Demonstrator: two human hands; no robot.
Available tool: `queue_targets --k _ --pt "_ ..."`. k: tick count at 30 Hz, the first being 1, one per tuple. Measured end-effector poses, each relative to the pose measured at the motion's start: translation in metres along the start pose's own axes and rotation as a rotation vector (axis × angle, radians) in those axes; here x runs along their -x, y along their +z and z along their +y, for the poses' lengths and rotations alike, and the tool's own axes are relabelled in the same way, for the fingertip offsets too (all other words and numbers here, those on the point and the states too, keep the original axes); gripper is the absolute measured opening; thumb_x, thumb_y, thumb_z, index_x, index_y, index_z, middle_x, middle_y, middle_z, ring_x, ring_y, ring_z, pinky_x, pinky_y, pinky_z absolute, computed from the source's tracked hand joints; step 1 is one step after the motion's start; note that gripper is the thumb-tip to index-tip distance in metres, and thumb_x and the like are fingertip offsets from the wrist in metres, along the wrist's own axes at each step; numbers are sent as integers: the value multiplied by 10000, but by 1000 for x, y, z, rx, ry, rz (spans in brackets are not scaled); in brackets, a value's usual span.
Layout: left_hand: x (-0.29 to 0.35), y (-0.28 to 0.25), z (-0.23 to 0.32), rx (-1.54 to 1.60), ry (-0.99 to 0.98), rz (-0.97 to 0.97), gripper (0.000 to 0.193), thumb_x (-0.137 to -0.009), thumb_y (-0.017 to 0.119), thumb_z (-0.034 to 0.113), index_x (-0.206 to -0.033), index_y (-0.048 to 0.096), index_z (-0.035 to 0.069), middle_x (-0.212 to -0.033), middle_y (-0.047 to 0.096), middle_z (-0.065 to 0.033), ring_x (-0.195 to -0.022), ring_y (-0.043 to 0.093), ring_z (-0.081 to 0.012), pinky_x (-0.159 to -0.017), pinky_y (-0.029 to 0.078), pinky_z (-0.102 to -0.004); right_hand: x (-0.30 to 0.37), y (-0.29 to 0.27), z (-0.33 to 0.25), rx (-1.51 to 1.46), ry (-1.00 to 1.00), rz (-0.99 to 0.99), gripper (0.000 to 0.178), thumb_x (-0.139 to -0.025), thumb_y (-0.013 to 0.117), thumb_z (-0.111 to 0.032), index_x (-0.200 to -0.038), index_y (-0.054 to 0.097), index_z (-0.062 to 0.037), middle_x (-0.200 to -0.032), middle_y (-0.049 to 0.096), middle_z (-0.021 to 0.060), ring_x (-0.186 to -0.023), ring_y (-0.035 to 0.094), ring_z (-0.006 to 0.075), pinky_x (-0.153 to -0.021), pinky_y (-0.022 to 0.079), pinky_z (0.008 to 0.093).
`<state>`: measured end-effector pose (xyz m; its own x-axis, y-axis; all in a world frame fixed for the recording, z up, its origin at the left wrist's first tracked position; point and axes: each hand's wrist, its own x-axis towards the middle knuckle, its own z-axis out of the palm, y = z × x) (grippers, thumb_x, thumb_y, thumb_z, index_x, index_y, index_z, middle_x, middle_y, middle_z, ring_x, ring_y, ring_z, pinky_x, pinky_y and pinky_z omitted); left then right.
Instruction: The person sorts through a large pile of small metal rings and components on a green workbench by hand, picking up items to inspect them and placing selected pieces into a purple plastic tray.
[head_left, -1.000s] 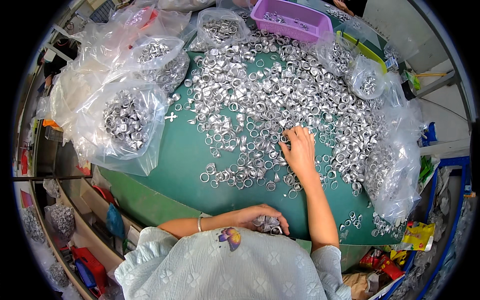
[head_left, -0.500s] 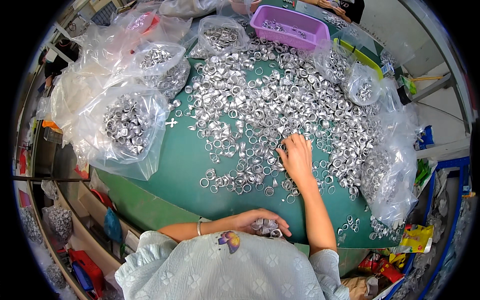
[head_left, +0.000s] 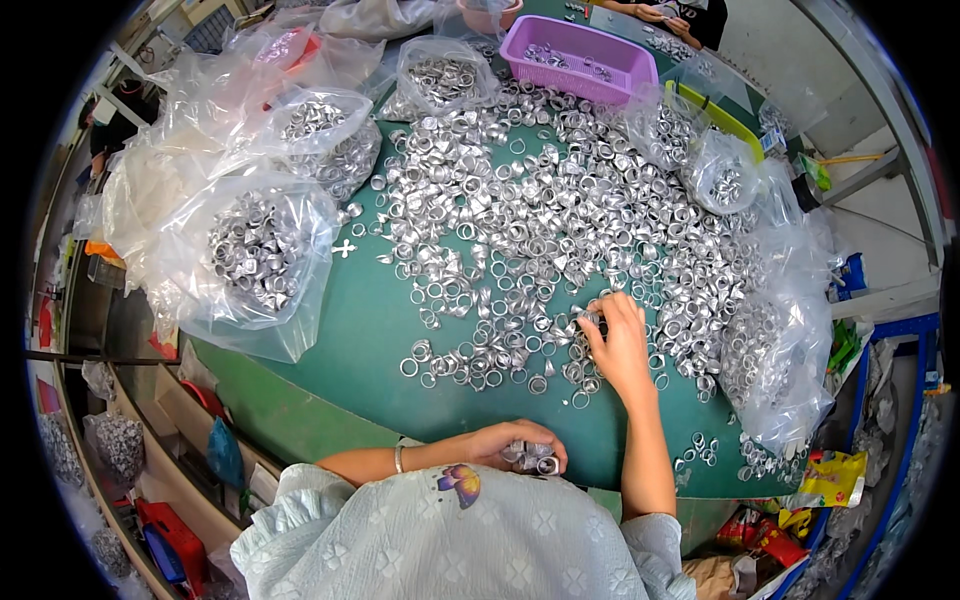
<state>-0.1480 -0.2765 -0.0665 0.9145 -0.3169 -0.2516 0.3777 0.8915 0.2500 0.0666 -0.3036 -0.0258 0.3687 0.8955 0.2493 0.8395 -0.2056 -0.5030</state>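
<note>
Silvery rings lie in the left grip and beside the right grip.

Rings in L hand part. hid, co-worker cut @ top.

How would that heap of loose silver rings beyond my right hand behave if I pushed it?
The heap of rings would likely spread apart, since the pieces lie loose on the smooth-looking green tabletop. Overlapping ones might snag and drag each other. Those lying flat near your right hand would probably slide rather than roll.
</note>
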Motion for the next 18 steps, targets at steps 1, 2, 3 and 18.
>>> queue_targets --k 1,2,3,18 --pt "0 -1 -1 16 0 7 304 -857 553 246 -937 647 -32 -949 629 -157 -903 595 -231 -817 465 -331 1 -3 -1 20 5 -12 193 -747 675 -130 -869 578 -17 -874 525 99 -865 490 273 -756 349 368" --pt "-1 -1 -2 17 7 9 294 -856 559 238 -932 647 -32 -947 629 -156 -898 595 -232 -814 466 -334 3 -6 -1 41 12 -25 194 -745 676 -130 -869 579 -17 -873 526 99 -866 490 273 -757 349 368" --pt "-1 -1 -2 17 13 12 283 -854 565 230 -927 647 -31 -945 628 -155 -893 596 -232 -811 467 -336 5 -8 -1 62 18 -37 195 -742 677 -130 -869 579 -17 -872 528 98 -867 491 272 -758 349 367" --pt "1 4 -2 47 49 91 239 -877 561 270 -879 623 39 -921 599 -125 -839 598 -238 -488 442 -253 25 -18 9 107 73 -104 209 -726 691 -120 -891 592 -39 -883 546 80 -880 499 274 -772 363 380"
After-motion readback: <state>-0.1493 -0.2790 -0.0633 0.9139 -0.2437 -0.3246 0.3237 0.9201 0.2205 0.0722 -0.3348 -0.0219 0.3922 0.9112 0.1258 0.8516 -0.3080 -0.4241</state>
